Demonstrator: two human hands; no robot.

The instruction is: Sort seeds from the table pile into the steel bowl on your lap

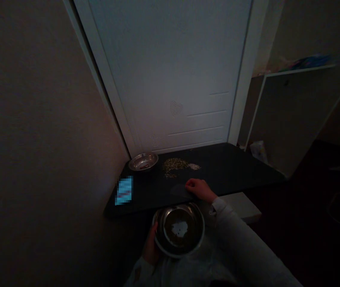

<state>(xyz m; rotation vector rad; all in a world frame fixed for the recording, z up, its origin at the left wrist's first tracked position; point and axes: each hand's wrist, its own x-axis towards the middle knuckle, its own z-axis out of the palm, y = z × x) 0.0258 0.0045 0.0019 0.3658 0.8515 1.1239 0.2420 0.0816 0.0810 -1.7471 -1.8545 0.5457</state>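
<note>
Item: steel bowl (178, 230), lower centre of the frame, held just below the near edge of the counter (232, 167); it contains a small pale heap on a darker layer, contents too dim to identify. Left hand (150, 247): cups the bowl's left rim from outside, fingers curled around the wall. Right hand (198, 188): rests on the counter just above the bowl, fingers drawn together and bent down against the surface; whether they pinch anything cannot be told. Handling note, as a judgement: the bowl's rim is best kept tight under the counter edge and level, so whatever the right hand draws toward it drops in rather than past it; small sweeps should serve better than one large one, given the poor light. Loose grain pile (174, 164): centre of the frame, apart from the right hand, with a smaller pale patch (194, 166) touching its right side. Second bowl (143, 161): shallow, steel, at the counter's far left corner. Blue packet (124, 190): left edge of the counter. Surface: dark, matte. Room: very dim; white door (172, 71) behind the counter, beige wall (38, 139) at left, white shelf unit (289, 115) at upper right, dark floor (307, 223) at lower right.
</note>
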